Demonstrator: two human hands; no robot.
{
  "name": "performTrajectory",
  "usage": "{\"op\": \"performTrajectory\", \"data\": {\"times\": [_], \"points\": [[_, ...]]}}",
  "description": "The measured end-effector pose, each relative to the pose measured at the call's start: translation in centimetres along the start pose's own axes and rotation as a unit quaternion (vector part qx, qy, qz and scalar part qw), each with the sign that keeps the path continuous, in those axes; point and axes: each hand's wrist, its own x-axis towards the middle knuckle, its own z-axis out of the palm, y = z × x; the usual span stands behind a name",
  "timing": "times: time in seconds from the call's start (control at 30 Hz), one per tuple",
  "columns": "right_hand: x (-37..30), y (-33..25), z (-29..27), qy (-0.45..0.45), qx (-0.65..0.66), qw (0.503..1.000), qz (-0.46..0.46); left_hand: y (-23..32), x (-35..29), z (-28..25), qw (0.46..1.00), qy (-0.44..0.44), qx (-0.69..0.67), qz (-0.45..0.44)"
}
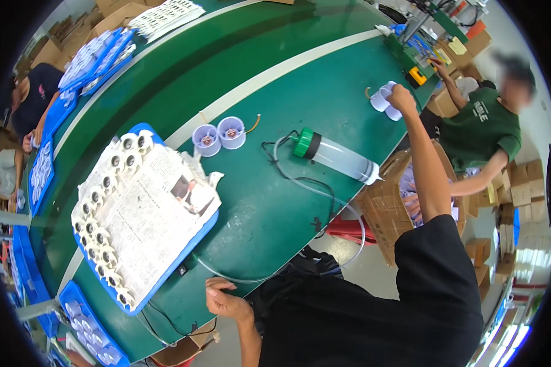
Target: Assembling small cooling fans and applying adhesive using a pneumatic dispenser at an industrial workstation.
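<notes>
At the far right of the table, my right hand (pixel 401 99) is closed on a pair of pale purple plastic cups (pixel 379 99), from which a short brown lead sticks out. My left hand (pixel 228 301) hovers by the near table edge, fingers loosely curled in, with nothing visible in them. Another pair of pale purple cups (pixel 207 141) stands upright left of centre, coppery parts inside and a brown lead at its side. Between the two pairs lies a large clear dispensing syringe (pixel 343 160) with a green cap, its white tip pointing toward the near edge.
A clear hose (pixel 300 183) and black cable loop across the near edge. At left, a blue tray (pixel 142 127) holds newspaper (pixel 147 214) and several white ring-shaped parts (pixel 98 197). A co-worker (pixel 480 125) in green reaches into a cardboard box (pixel 382 208). A green machine (pixel 410 58) stands far right.
</notes>
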Motion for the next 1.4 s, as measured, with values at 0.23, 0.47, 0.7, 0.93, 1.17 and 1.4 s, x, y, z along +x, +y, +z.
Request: {"op": "performTrajectory", "data": {"times": [0.23,0.47,0.7,0.93,1.17,1.4], "points": [[-10.7,-7.0,-6.8,0.026,0.157,0.967,-0.196,0.3,-0.1,-0.6,0.999,0.003,0.028,0.030],[-34.0,-17.3,-7.3,-0.117,0.209,0.783,-0.574,0.1,0.2,-0.4,0.957,-0.155,0.160,0.184],[-39.0,-19.7,-4.9,-0.165,0.291,0.806,-0.488,0.9,2.0,0.8,0.914,-0.281,0.276,0.100],[-25.2,-12.0,-1.5,0.017,0.054,0.930,-0.362,1.4,1.7,0.9,0.915,-0.258,0.294,0.095],[-23.1,-9.8,-3.4,-0.006,0.300,0.879,-0.369,0.8,1.6,0.3,0.950,-0.224,0.193,0.100],[-26.1,-12.9,-9.7,-0.096,0.713,0.526,-0.454,0.6,1.7,0.7,0.946,-0.224,0.210,0.104]]}}
